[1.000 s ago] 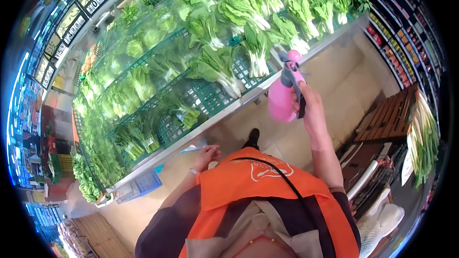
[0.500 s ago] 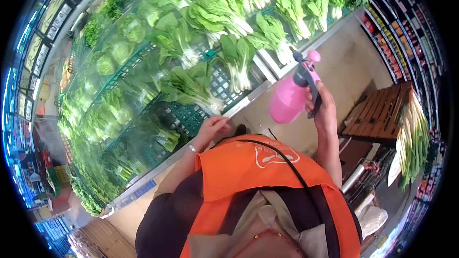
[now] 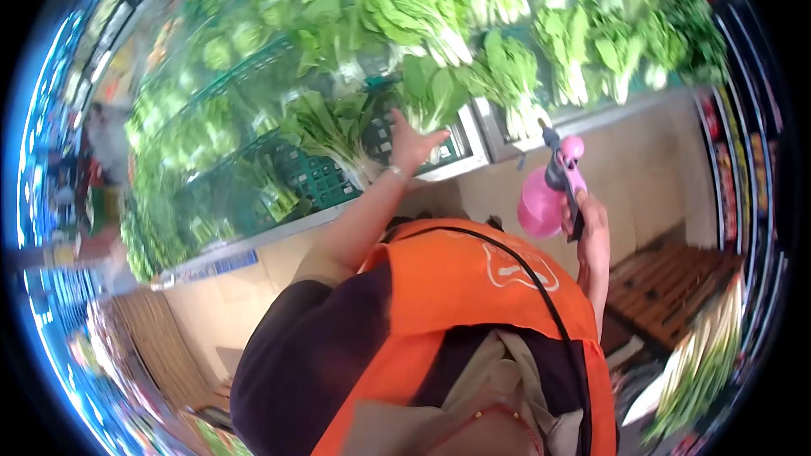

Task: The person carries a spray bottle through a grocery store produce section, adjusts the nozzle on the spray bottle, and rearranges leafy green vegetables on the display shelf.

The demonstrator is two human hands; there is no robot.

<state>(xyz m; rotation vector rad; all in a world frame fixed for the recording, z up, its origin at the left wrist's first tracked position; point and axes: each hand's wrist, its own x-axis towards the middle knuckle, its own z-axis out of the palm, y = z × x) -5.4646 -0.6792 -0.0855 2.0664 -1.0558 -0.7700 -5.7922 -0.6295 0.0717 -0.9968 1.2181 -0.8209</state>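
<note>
My right hand is wrapped round the black handle of a pink pump spray bottle, held in front of the shelf edge. The bottle's nozzle points up toward the greens. My left hand reaches over the front rim of the display, fingers spread at the white stem end of a leafy bok choy. Whether the fingertips touch the stalks I cannot tell. Just left of that hand, another bunch of leafy greens lies on a green plastic crate.
Rows of lettuce and bok choy fill the misty display behind a metal front edge. To the right stand a slatted wooden crate, long spring onions and packed shelves.
My left hand has moved forward from the shelf's front edge to the bok choy, its fingers spreading. The view has shifted; my right hand keeps hold of the spray bottle.
</note>
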